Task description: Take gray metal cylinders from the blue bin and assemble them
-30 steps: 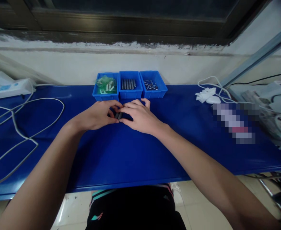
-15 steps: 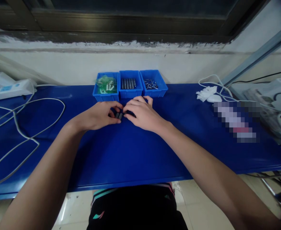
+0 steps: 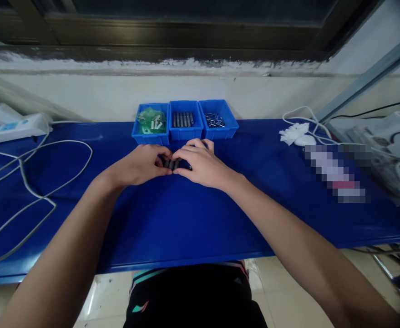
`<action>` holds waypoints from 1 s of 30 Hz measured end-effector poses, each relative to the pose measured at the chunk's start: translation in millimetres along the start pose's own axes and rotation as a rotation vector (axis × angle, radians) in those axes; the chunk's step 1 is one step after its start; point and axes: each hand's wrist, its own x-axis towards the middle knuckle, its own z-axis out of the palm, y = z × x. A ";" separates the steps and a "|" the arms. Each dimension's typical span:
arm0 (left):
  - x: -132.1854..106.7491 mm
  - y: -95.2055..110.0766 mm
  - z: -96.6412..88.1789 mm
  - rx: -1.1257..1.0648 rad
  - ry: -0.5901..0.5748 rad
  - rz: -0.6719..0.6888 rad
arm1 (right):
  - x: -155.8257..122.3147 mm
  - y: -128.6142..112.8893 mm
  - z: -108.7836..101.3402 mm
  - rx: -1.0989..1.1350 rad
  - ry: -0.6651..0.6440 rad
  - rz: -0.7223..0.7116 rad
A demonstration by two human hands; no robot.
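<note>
the bare left hand [image 3: 148,162] and bare right hand [image 3: 200,164] sit close together, curled narrow, thumbs and fingertips holding a row of small dark-grey cylinders [image 3: 171,164] at the glossy blue tabletop [image 3: 193,218]. just beyond, 3 blue plastic bins [image 3: 186,134] contain, left to right, a green plastic bag [image 3: 146,114] with silvery pieces [image 3: 157,122], grey rods [image 3: 182,120] and thin metal pins [image 3: 215,121].

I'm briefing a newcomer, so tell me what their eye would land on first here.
Likely the person's left-hand grip and right-hand grip, close together mid-picture on a few short dark cylinders. Just beyond, on the blue table, stand three blue bins side by side: green bag and silvery pieces at left, gray cylinders in the middle, thin metal pieces at right.
</note>
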 end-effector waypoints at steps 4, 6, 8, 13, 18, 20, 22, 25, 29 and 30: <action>-1.7 0.8 -1.8 -0.022 -0.001 0.002 | -0.8 3.1 2.1 -0.031 0.021 0.020; -1.5 -0.5 -3.1 0.026 0.006 -0.002 | -1.5 5.1 2.4 -0.047 0.031 0.036; -0.8 -2.0 -4.1 0.073 0.008 -0.013 | -2.0 6.5 2.4 -0.065 0.029 0.049; 1.1 -1.7 -4.1 0.076 -0.013 -0.040 | -2.2 4.5 1.3 -0.077 0.004 0.060; 0.9 0.8 -3.3 0.083 -0.010 -0.024 | -1.2 0.7 1.5 -0.079 -0.006 0.067; 0.8 0.6 -3.2 0.086 -0.008 -0.017 | -1.2 0.7 2.2 -0.080 -0.001 0.063; 1.0 0.1 -3.0 0.090 -0.003 -0.010 | -1.3 1.0 3.0 -0.077 0.003 0.057; 1.9 -0.6 -2.3 0.095 -0.002 -0.006 | -1.4 0.8 3.6 -0.068 0.005 0.051; 3.2 -0.4 -1.1 0.110 0.002 -0.024 | -1.3 -0.6 3.4 -0.069 0.001 0.049; 3.3 -0.2 -0.9 0.112 0.003 -0.029 | -1.3 -0.8 3.3 -0.073 -0.001 0.049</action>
